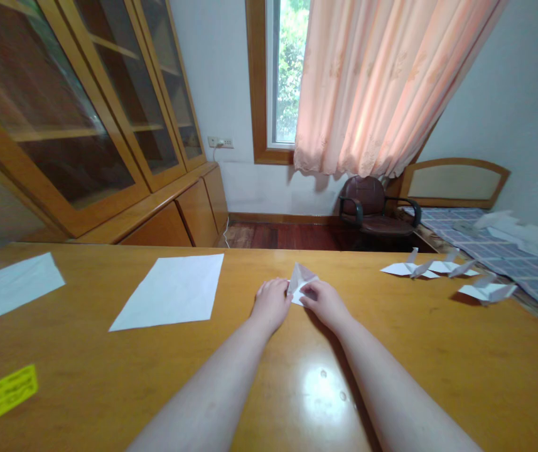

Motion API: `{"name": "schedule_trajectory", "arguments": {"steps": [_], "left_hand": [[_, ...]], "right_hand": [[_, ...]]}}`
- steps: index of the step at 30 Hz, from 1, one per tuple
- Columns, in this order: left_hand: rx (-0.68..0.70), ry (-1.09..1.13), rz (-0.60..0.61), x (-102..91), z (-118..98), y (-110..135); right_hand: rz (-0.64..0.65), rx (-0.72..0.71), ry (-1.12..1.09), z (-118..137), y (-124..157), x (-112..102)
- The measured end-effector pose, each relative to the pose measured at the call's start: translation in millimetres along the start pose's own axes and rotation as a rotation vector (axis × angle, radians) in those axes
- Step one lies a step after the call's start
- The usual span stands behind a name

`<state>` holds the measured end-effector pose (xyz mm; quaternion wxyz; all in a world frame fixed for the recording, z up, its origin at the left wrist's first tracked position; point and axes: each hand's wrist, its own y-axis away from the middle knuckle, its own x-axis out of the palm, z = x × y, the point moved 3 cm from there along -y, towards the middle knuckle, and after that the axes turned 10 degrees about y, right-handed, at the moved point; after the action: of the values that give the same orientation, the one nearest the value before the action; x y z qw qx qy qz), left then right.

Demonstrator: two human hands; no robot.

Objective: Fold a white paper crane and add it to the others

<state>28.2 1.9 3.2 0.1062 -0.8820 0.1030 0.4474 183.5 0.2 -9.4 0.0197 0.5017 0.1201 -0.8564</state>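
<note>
Between my hands, a small folded piece of white paper [301,276] rests on the wooden table, with a pointed flap standing up at the far side. My left hand [271,302] lies at its left edge, fingers bent together and fingertips against the paper. From the right, my right hand [325,304] pinches the paper's near right part between thumb and fingers. A flat white sheet [177,290] lies to the left of my left hand. Folded paper cranes [410,268], several pieces close together, stand on the right part of the table.
More white paper [9,287] lies at the table's far left, above a yellow label [2,397] with dark writing. Beyond the table's far edge are a brown office chair [372,204] and a bed [461,220] at the right. A glass-door cabinet [122,182] stands on the left.
</note>
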Motion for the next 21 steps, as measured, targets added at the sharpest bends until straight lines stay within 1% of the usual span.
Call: {"name": "schedule_trajectory", "arguments": {"steps": [6, 21], "left_hand": [[0.038, -0.014, -0.039, 2.5, 3.0, -0.7], [0.027, -0.021, -0.024, 2.8, 3.3, -1.1]], "right_hand": [[-0.016, -0.015, -0.014, 1.2, 0.5, -0.8], [-0.020, -0.030, -0.023, 4.8, 0.7, -4.7]]}}
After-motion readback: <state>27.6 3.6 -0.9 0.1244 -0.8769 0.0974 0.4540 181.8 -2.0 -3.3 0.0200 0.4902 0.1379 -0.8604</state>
